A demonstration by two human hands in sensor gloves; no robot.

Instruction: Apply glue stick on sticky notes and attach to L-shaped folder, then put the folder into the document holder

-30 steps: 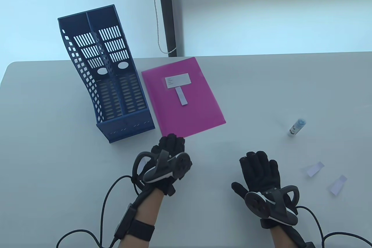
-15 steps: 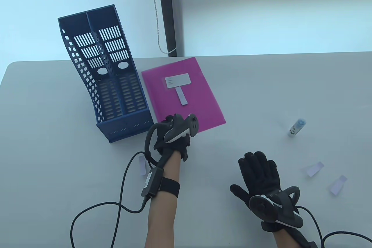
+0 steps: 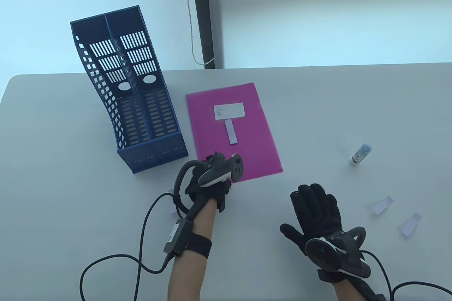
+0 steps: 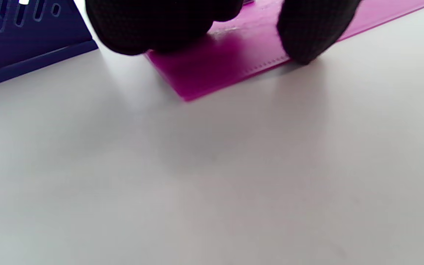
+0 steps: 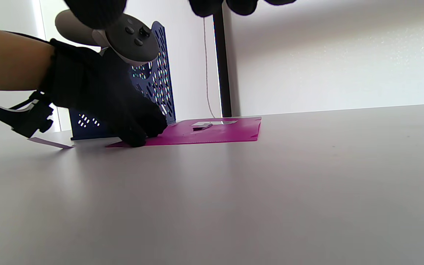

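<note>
left fingers [image 4: 153,29] seemingly pinch the folder's [image 3: 243,128] near corner; right hand [image 3: 316,209] flat, fingers apart.

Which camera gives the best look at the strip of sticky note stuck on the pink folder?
The table view: the sticky note lies fully visible on the folder. The right wrist view shows it edge-on and tiny; the left wrist view misses it.

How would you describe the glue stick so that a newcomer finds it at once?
Start at the pink folder in the middle of the table, then look right. The glue stick lies alone there, a small white tube with a blue cap, unlike the flat pale sticky notes nearer the person.
</note>
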